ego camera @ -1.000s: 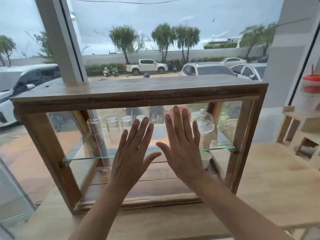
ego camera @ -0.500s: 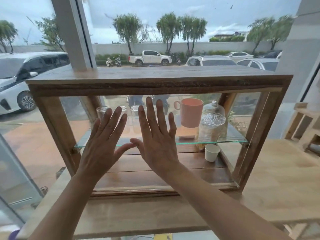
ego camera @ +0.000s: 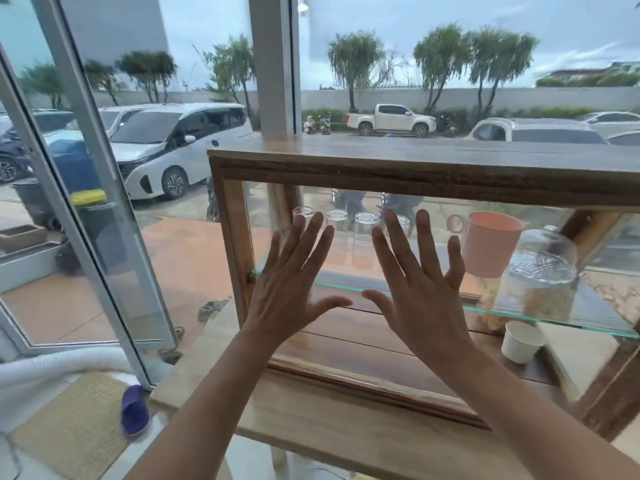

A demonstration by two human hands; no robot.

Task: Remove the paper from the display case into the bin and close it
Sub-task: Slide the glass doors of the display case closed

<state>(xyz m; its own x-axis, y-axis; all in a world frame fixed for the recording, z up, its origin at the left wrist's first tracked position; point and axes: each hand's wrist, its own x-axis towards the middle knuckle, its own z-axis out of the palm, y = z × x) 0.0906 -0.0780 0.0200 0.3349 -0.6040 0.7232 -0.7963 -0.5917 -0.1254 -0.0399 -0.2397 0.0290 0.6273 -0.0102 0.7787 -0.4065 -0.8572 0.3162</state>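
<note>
A wooden display case (ego camera: 415,171) with glass front stands on a wooden counter (ego camera: 311,420). My left hand (ego camera: 287,282) and my right hand (ego camera: 415,289) lie flat, fingers spread, against the front glass near the case's left end. Neither hand holds anything. Behind the glass, a glass shelf (ego camera: 571,313) carries several clear tumblers (ego camera: 363,240), a pink mug (ego camera: 488,247) and a clear glass jar (ego camera: 540,271). A white paper cup (ego camera: 521,341) sits on the case floor at the right. No loose paper or bin is in sight.
A large window (ego camera: 381,64) stands behind the case, with parked cars outside. A glass door (ego camera: 86,202) is at the left. On the floor below lie a woven mat (ego camera: 72,427) and a purple slipper (ego camera: 133,410).
Both hands have slid left along the front glass, from the case's middle to its left end. My view has turned left, showing the door and floor.
</note>
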